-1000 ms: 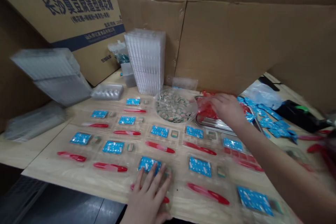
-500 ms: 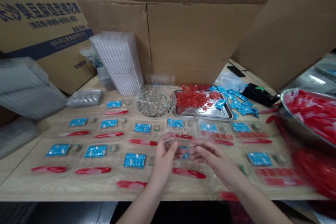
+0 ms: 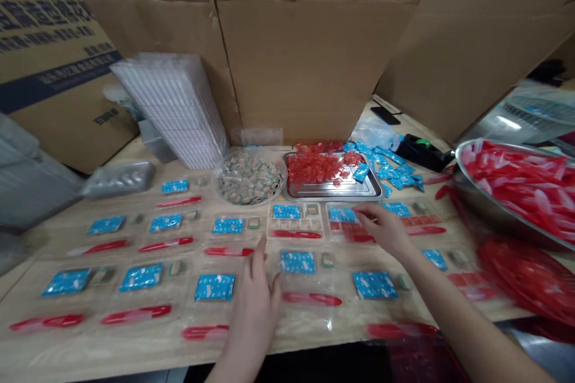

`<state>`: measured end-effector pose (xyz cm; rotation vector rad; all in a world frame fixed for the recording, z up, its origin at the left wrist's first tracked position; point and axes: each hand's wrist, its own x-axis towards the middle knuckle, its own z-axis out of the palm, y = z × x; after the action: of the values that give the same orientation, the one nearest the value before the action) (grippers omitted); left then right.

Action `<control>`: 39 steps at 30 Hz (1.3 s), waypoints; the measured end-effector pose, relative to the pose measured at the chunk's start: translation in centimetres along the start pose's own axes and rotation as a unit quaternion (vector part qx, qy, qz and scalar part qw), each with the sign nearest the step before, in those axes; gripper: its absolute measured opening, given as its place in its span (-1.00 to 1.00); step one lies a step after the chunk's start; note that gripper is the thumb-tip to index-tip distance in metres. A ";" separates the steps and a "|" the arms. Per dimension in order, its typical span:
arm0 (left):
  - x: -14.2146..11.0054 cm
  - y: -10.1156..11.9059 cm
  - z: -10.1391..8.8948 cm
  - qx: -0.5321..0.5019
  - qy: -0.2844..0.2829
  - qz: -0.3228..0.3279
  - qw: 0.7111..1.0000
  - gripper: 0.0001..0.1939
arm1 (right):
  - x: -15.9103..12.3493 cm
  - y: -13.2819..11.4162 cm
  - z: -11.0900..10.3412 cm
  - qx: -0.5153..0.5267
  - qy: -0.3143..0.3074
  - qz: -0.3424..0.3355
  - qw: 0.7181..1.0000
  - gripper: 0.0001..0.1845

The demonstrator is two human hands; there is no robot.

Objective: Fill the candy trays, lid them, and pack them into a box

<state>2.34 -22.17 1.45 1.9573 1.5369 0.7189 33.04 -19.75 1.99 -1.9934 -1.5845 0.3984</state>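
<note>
Right hand over clear tray, fingertips at blue packet inside; blurred, cannot tell whether fingers grasp it. Clear tray lies on tabletop, in front of steel tray bearing red pieces. Left hand near another packet, fingers loosely extended, nothing visible in them. Steel bowl of red sticks at right.

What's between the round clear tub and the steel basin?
Left to right in the head view: a metal tray holding red packets, loose blue sachets, a black tape dispenser, then some red pieces.
</note>
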 end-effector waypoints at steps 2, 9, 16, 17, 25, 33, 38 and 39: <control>-0.9 0.6 -0.3 0.087 0.039 0.058 0.994 -0.48 | 2.9 0.1 0.3 -0.070 0.011 -0.003 0.998 -0.75; -2.2 1.6 -1.8 0.129 -0.187 0.290 0.930 -0.68 | 11.6 -2.2 1.8 -0.172 -0.021 -0.007 0.985 -0.77; -3.6 0.8 0.4 0.151 -0.162 0.230 0.948 -0.65 | 1.3 -4.5 0.5 0.034 -0.096 -0.093 0.990 -0.81; -3.7 0.8 0.6 0.151 -0.157 0.225 0.950 -0.65 | -0.8 -4.9 0.5 0.073 -0.119 -0.106 0.985 -0.82; -3.6 1.0 1.1 0.145 -0.138 0.223 0.954 -0.64 | -7.4 -6.2 2.7 0.079 -0.134 -0.193 0.969 -0.76; -3.7 0.8 1.3 0.115 -0.138 0.207 0.962 -0.66 | -7.5 -5.8 2.8 0.144 -0.113 -0.075 0.980 -0.80; -3.8 0.6 1.4 0.112 -0.130 0.208 0.963 -0.66 | -8.4 -5.7 3.4 0.063 -0.068 -0.093 0.991 -0.78; -3.8 0.6 1.5 0.113 -0.129 0.209 0.963 -0.66 | -8.6 -5.8 3.5 0.042 -0.060 -0.116 0.991 -0.79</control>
<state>3.02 -26.14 0.56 2.4749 1.1004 0.4370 24.30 -26.29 1.73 -1.7270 -1.8184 0.4928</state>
